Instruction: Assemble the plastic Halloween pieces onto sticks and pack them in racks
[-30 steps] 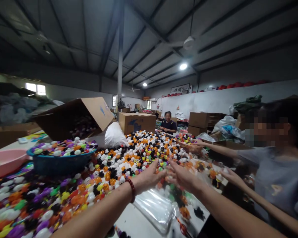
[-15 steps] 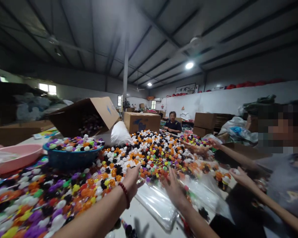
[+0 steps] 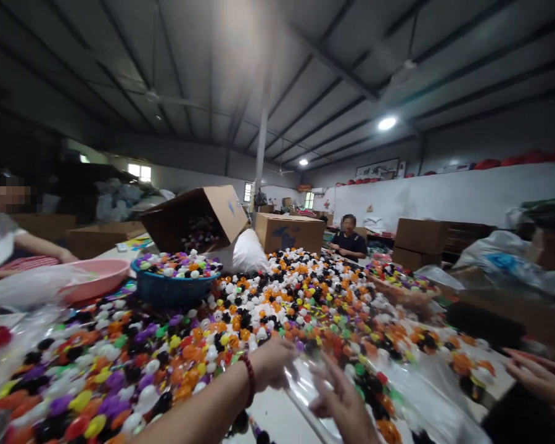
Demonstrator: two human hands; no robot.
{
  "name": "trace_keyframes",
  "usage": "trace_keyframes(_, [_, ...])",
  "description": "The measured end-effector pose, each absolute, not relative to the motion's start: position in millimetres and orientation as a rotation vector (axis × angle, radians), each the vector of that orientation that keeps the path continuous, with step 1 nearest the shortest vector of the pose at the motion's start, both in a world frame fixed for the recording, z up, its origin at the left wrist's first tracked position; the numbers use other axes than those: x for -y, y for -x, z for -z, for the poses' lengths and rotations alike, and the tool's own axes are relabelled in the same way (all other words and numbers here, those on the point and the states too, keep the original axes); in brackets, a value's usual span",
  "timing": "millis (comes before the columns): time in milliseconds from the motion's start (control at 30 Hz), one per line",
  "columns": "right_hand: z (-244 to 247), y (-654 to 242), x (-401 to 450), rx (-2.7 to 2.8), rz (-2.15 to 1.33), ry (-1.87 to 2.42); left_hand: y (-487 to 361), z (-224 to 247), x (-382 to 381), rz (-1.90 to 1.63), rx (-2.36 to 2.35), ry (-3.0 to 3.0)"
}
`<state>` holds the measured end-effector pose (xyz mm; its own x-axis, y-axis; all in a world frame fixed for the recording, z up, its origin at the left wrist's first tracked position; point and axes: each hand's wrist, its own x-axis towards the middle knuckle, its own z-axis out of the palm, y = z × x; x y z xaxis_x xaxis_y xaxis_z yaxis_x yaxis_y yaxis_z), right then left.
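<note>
My left hand (image 3: 275, 362), with a dark red bead bracelet at its wrist, is at the upper left edge of a clear plastic bag stack (image 3: 300, 385). Its fingers are blurred. Over the right side of the stack is my right hand (image 3: 340, 398), fingers apart and smeared by motion, holding nothing that shows. Beyond both hands spreads a large heap of small toys (image 3: 300, 287) in white, orange, black, purple, yellow and green. More toys (image 3: 120, 376) lie to the left of my left arm.
A blue basin (image 3: 176, 290) of toys, a pink basin (image 3: 102, 277) and a tipped carton (image 3: 189, 216) stand at the left. Another person's hands (image 3: 536, 373) are at the right edge. People sit at the far left and back. Loose clear plastic (image 3: 439, 394) lies right.
The view has turned left, bringing another person into sight at the left. My hands have come closer together over the bag stack. The neighbour at the right has mostly left the view.
</note>
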<state>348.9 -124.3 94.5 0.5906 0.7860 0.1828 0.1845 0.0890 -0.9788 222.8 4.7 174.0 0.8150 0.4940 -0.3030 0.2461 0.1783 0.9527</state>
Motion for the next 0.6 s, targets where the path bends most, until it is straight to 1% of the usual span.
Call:
trace_keyframes(167, [-140.6, -339.3, 121.2, 1.051, -0.383, 1.461, -236.2, -182.3, 12.2, -0.347, -0.802, -1.3])
trace_keyframes(267, [-156.5, -332.1, 119.5, 1.011, -0.316, 1.408, -242.3, -184.0, 22.8, -0.409, -0.82, -1.214])
trace_keyframes(433, [-153.2, -312.1, 139.0, 1.106, -0.469, 1.399, -232.1, -189.0, 30.4, -0.577, -0.83, -1.066])
trace_keyframes(533, [-144.5, -299.8, 162.1, 1.052, -0.497, 1.457, -207.7, -208.5, 40.1, -0.701, -0.715, -1.214])
trace_keyframes(600, [-137.8, -297.2, 178.6, 1.036, -0.428, 1.53, -182.2, -230.6, 53.4, -0.846, -0.606, -1.422])
